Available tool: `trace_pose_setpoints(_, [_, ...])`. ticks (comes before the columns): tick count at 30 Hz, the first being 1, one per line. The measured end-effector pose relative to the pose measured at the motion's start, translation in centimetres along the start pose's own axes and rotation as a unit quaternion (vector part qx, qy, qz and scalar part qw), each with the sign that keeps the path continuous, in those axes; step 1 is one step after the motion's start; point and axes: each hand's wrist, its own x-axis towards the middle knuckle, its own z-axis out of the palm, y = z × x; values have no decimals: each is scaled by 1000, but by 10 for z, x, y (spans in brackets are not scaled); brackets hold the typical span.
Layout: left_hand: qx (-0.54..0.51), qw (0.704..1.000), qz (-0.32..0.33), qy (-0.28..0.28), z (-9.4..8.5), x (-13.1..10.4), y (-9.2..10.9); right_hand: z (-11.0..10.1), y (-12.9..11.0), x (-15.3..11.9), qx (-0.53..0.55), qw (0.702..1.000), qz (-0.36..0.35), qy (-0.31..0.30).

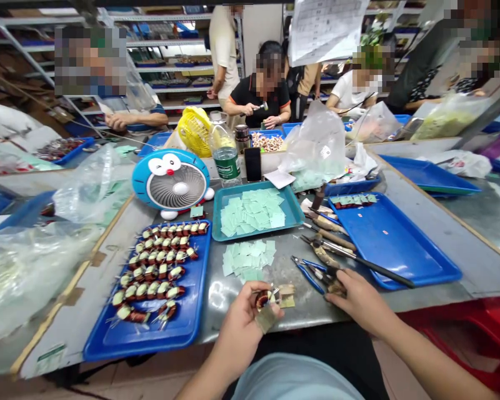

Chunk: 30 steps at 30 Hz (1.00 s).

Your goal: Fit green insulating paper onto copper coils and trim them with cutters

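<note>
Close in, the left hand (248, 314) pinches a ring-shaped, copper-wound coil (263, 300) with silvery wire ends, a dull olive flat piece (266, 319) against it. The right hand (352, 291) curls narrowly about a rough brown handle (337, 286); how firmly, I cannot tell. Just left of that hand lie slim pliers with glossy blue grips (310, 278). Past the left hand, thin pale-green squares (250, 258) overlap on smooth grey metal (285, 269). To its left, a blue plastic tray (183, 328) bears rows of rounded coils (152, 289). Beyond the right hand sits a shallow blue tray (404, 239). Farther ahead of the left hand, a teal tray (294, 208) holds more squares, behind it a clear, ribbed bottle (227, 166).
</note>
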Motion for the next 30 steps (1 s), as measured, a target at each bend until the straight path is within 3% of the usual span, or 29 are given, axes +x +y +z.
trace_pose_setpoints(3, [-23, 1000, 6, 2, 3, -2, 1, -17, 6, -6, 19, 1000, 17, 5])
trace_pose_setpoints(5, [-51, 999, 4, -3, 5, -2, 2, -29, 1, -16, 105, 993, 59, 7])
trace_pose_setpoints(6, [-66, 998, 2, -8, 6, -2, 3, -33, -6, -23, 225, 969, 103, -7])
trace_pose_setpoints(8, [-91, 996, 2, -21, 8, -1, 5, -38, -25, -36, 470, 863, 157, -93])
trace_pose_setpoints(9, [-97, 995, 2, -27, 10, 0, 7, -39, -36, -43, 537, 812, 159, -164])
trace_pose_setpoints(10, [-97, 995, 2, -31, 11, 0, 9, -40, -48, -48, 553, 788, 150, -227])
trace_pose_setpoints(11, [-91, 995, 1, -32, 12, -1, 11, -40, -59, -52, 524, 797, 133, -269])
trace_pose_setpoints(12, [-82, 996, 2, -31, 13, -2, 12, -41, -69, -55, 457, 834, 103, -291])
trace_pose_setpoints(14, [-61, 997, 12, -34, 15, -5, 15, -44, -84, -57, 268, 929, 17, -254])
trace_pose_setpoints(16, [-46, 997, 30, -45, 15, -9, 17, -46, -91, -55, 106, 972, -76, -196])
trace_pose_setpoints(21, [-1, 997, 45, -67, 13, -18, 18, -42, -91, -49, -28, 965, -223, -134])
trace_pose_setpoints(26, [34, 996, 10, -81, 12, -23, 23, -31, -87, -51, -77, 957, -261, -101])
trace_pose_setpoints(30, [36, 995, 11, -92, 12, -28, 22, -29, -80, -57, -61, 965, -240, -88])
